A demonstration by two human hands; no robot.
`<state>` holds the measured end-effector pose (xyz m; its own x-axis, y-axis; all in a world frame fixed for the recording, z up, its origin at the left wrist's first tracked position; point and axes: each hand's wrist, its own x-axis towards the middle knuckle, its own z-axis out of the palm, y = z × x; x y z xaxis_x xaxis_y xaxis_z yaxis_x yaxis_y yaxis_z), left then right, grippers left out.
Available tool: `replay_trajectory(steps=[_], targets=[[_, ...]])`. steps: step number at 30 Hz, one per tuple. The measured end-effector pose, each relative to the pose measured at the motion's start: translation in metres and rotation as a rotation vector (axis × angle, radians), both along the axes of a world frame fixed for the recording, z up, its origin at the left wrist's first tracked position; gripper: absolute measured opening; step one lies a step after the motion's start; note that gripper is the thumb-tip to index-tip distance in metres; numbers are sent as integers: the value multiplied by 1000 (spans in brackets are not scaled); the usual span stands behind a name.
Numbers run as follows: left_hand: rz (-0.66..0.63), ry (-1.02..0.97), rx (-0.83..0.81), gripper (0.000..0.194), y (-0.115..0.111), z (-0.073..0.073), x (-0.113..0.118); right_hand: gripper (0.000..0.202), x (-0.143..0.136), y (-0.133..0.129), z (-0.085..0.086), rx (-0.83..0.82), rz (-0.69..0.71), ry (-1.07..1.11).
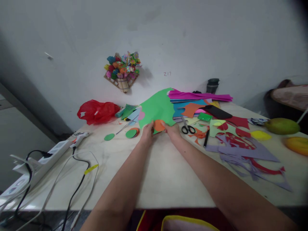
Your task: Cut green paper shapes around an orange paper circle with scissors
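Note:
An orange paper circle [158, 125] lies against the lower edge of a large green sheet [157, 104]. My left hand [147, 133] grips the circle's left side, fingers closed and partly hidden. On the circle's right side, my right hand [172, 130] pinches it, thumb on the front. Whether the fingers also grip the green sheet behind is hard to see. Left of my hands lie a small stack of green and orange circles [132, 132] and a single green circle [109, 137]. Black-handled scissors [188, 129] rest to the right, beside orange scraps [199, 133].
A white power strip [56, 149] and cables run along the left. A red plastic bag [98, 111] sits at the back left. Purple scraps [247, 150], a black marker [206, 138], a black phone-like slab [218, 112] and a mango-like fruit [282, 126] are on the right.

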<state>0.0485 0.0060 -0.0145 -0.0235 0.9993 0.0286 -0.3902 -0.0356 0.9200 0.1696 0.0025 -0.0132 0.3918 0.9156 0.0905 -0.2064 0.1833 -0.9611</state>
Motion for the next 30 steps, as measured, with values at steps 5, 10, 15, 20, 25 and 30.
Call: replay_trajectory(steps=[5,10,15,20,25,30], targets=[[-129,-15,7,39,-6,4,-2,30,-1,-1,3,-66,6,78],[-241,11,-11,30,-9,2,-3,20,-2,-6,7,-93,43,97],[-220,14,-34,25,-5,-1,-2,15,-2,-12,11,-175,30,-1],[-206,-2,-68,21,-5,-1,0,16,-3,-17,16,-217,5,-92],[-112,-12,-69,19,-7,3,2,24,4,-11,12,-144,2,-148],[-7,1,-24,28,2,-5,-1,37,17,-1,7,-123,37,-293]])
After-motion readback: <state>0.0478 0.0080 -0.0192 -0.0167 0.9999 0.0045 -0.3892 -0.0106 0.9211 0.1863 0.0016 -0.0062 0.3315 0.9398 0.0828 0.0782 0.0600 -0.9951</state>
